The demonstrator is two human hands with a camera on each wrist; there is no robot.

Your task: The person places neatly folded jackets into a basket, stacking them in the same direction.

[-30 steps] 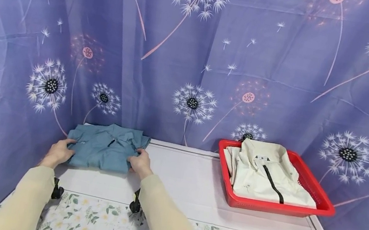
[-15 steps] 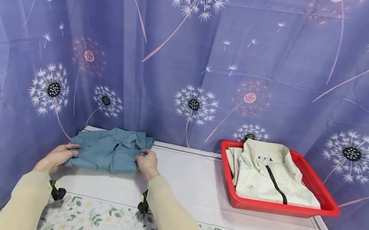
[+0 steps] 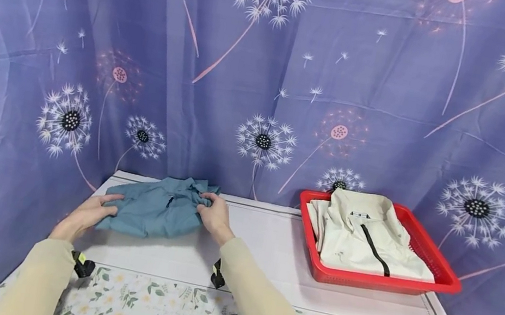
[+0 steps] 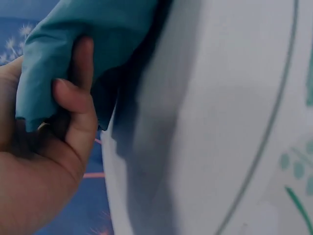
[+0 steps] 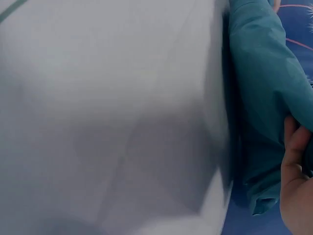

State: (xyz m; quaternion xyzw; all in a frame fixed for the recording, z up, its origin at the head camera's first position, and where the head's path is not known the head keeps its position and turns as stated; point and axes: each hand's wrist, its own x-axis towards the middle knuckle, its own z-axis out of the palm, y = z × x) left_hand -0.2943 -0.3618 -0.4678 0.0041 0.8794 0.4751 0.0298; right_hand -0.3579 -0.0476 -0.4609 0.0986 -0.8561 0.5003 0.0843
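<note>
A folded teal-blue shirt (image 3: 149, 213) with a collar and a short dark placket is held between both hands at the table's far left. My left hand (image 3: 90, 213) grips its left edge, and in the left wrist view the fingers (image 4: 80, 103) curl around the cloth (image 4: 49, 54). On the opposite side my right hand (image 3: 215, 216) pinches the right edge close to the collar. The right wrist view shows the right hand (image 5: 297, 181) bent into the fabric (image 5: 264, 83), whose lower edge casts a shadow on the table.
At the right stands a red plastic basket (image 3: 447, 285) with a folded cream shirt (image 3: 348, 244) with a black zip in it. A floral cloth (image 3: 136, 299) covers the white table's (image 3: 257, 252) front. Purple dandelion-print curtains (image 3: 219, 119) hang behind and at the sides.
Both hands have moved to the right with the teal-blue shirt, and its right side has tilted up. The basket and cream shirt stay put.
</note>
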